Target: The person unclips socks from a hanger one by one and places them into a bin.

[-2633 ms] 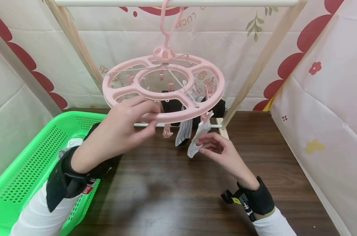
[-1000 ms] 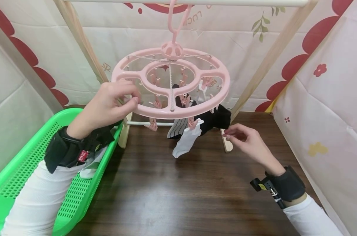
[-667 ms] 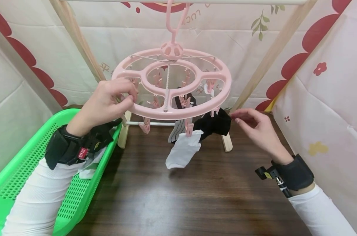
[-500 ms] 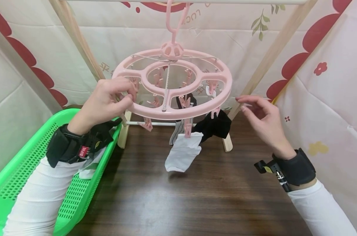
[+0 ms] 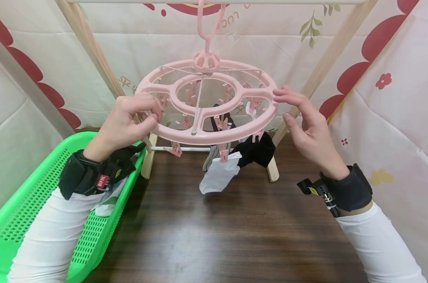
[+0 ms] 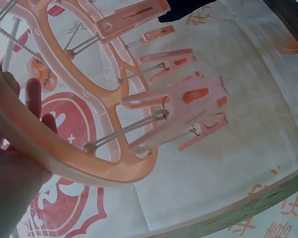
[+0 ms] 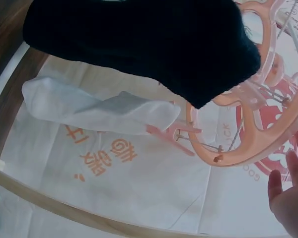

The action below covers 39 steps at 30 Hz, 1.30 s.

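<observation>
A round pink clip hanger (image 5: 222, 136) hangs level from its hook. My left hand (image 5: 130, 122) grips its rim at the left, thumb in front; the left wrist view shows fingers (image 6: 34, 96) behind the rim. At the opposite side my right hand (image 5: 309, 127) has its fingertips at the rim, thumb apart from it. In the right wrist view those fingers are loosely spread. A white sock (image 5: 219, 176) hangs from a front clothespin (image 5: 223, 153). Behind it hang a black sock (image 5: 259, 150) and a striped sock (image 5: 212, 155), partly hidden.
A green basket (image 5: 33, 188) with socks stands at the left, under my left forearm. A wooden rack with legs (image 5: 273, 169) and a white top bar (image 5: 288, 2) carries the hanger. Patterned cloth walls (image 5: 387, 129) enclose the brown table (image 5: 199, 243).
The hanger has turned and levelled, with the white sock moving to the front middle. My right hand has left the white sock and risen to the right rim. My left hand has shifted left.
</observation>
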Available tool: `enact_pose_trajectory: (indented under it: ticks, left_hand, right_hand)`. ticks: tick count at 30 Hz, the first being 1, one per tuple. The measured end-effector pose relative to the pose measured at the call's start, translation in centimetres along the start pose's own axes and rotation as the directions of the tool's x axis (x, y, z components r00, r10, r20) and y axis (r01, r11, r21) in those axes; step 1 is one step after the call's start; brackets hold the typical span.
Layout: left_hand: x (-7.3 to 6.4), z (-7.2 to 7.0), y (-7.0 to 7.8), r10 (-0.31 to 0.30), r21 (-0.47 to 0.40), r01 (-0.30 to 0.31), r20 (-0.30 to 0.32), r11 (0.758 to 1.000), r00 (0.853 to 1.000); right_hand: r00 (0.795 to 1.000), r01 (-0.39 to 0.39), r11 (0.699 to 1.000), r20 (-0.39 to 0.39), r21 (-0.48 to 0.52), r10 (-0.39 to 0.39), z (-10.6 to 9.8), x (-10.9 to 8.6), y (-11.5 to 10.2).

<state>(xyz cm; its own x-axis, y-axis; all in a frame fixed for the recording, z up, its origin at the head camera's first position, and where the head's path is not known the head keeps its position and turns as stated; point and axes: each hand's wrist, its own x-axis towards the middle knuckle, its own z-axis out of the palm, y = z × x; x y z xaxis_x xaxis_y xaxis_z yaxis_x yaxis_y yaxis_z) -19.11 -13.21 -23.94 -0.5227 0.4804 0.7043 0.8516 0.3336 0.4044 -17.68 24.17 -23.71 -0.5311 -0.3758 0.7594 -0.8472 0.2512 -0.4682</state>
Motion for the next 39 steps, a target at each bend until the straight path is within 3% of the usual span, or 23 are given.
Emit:
enact_pose_trajectory:
  ticks: [6, 13, 17, 25, 28, 32, 36, 39]
  left_hand:
    - [0.2, 0.3, -0.2, 0.025, -0.011, -0.025, -0.021, 1.0, 0.999]
    - [0.5, 0.4, -0.2, 0.017, -0.049, -0.019, -0.042, 0.999, 0.999]
    - [0.5, 0.3, -0.1, 0.005, -0.093, -0.013, -0.084, 0.996, 0.996]
    - [0.8, 0.5, 1.1, 0.094, -0.074, -0.108, -0.167, 0.991, 0.982]
    - [0.9, 0.9, 1.6, 0.138, -0.017, -0.143, -0.163, 0.99, 0.977]
    - [0.9, 1.5, 2.6, 0.199, 0.126, -0.181, -0.148, 0.975, 0.969]
    - [0.9, 2.0, 3.6, 0.216, 0.248, -0.165, -0.192, 0.955, 0.957]
    - [1.0, 2.2, 4.2, 0.215, 0.281, -0.146, -0.233, 0.949, 0.948]
  right_hand:
    - [0.999, 0.043, 0.993, 0.01, -0.113, -0.042, 0.0, -0.3, 0.4]
    - [0.992, 0.127, 0.985, -0.008, -0.118, -0.129, -0.1, -0.6, 0.8]
    - [0.991, 0.132, 0.982, -0.022, -0.132, -0.136, 0.1, -0.7, 1.2]
    - [0.986, 0.162, 0.966, 0.002, -0.2, -0.165, 0.7, -1.1, 1.4]
    - [0.984, 0.177, 0.962, 0.0, -0.206, -0.18, 1.2, -1.2, 1.1]
    - [0.982, 0.18, 0.958, -0.023, -0.225, -0.19, 2.0, -1.3, 0.6]
    - [0.979, 0.183, 0.955, -0.051, -0.233, -0.2, 2.4, -1.3, -0.1]
    - [0.975, 0.193, 0.954, -0.063, -0.228, -0.212, 2.8, -1.2, -0.5]
